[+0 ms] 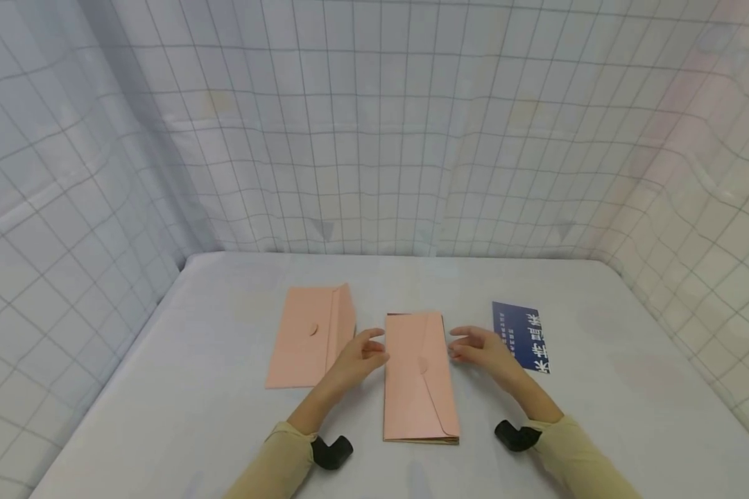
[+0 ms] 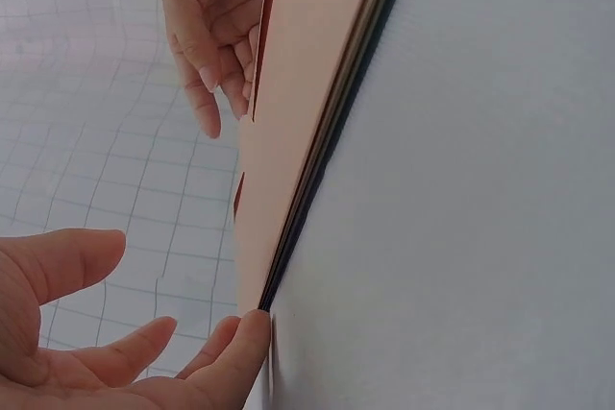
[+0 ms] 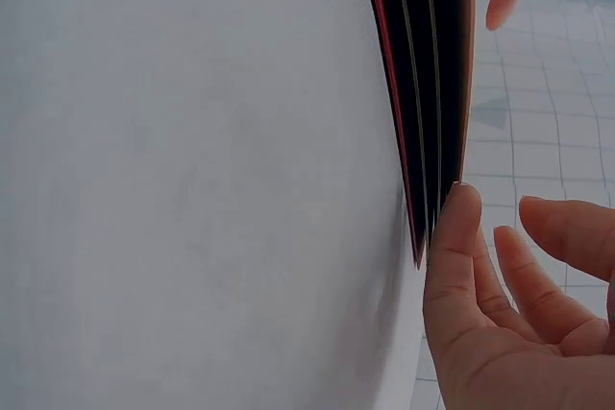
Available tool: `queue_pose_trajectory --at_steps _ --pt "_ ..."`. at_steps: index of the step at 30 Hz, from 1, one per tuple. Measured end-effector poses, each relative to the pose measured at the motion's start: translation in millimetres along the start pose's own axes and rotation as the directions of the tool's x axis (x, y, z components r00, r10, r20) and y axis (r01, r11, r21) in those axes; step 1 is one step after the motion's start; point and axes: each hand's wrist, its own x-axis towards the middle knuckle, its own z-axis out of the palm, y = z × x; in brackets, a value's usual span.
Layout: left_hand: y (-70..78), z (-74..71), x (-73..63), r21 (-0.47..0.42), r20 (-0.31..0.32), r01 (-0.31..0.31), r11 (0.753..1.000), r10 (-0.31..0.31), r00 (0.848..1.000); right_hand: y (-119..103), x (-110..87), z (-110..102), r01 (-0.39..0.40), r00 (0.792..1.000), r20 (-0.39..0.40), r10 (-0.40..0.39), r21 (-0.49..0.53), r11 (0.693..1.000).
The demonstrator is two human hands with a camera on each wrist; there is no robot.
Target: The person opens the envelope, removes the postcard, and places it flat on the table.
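Note:
A pink envelope (image 1: 412, 395) with its flap closed lies lengthwise at the table's middle, on top of a thin stack. Dark layered edges (image 3: 418, 74) of that stack show in the right wrist view. My left hand (image 1: 357, 359) is at the stack's left side, a fingertip against the edge and the thumb apart from it. On the opposite side my right hand (image 1: 483, 352) touches the right edge with a fingertip, its thumb also held away. Neither hand curls round the stack. What lies beneath the top envelope is mostly hidden.
Left of the stack lies another pink envelope (image 1: 302, 336), its flap raised. A dark blue card (image 1: 519, 336) with white characters is on the right, beyond my right hand. White grid-patterned curtains (image 1: 381, 138) enclose the white table (image 1: 193, 388) at the back and sides.

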Motion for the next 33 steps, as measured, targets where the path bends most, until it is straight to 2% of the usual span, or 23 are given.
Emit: queue_pose_trajectory --at_steps 9,17,23,28,33 --pt "-0.7 3.3 0.1 -0.054 -0.009 -0.002 0.999 0.001 1.0 2.2 2.2 3.1 -0.02 1.0 0.023 0.019 0.02 1.0" --pt "-0.2 3.0 -0.6 -0.046 -0.003 -0.009 0.999 0.008 1.0 0.7 2.9 13.4 -0.045 0.999 -0.027 0.047 0.04 0.998" --pt "-1.0 3.3 -1.0 -0.042 0.011 -0.013 0.999 0.013 1.0 1.5 4.2 19.5 -0.05 0.998 -0.031 0.052 0.059 0.997" --pt "1.1 1.9 -0.4 -0.057 -0.008 -0.02 0.998 0.019 1.0 -3.5 4.2 19.8 -0.04 0.999 -0.028 0.043 0.09 0.995" --pt "4.2 2.5 0.1 -0.082 -0.029 -0.032 0.996 0.03 0.999 -12.2 3.1 15.5 -0.024 0.998 -0.05 0.027 0.066 0.998"
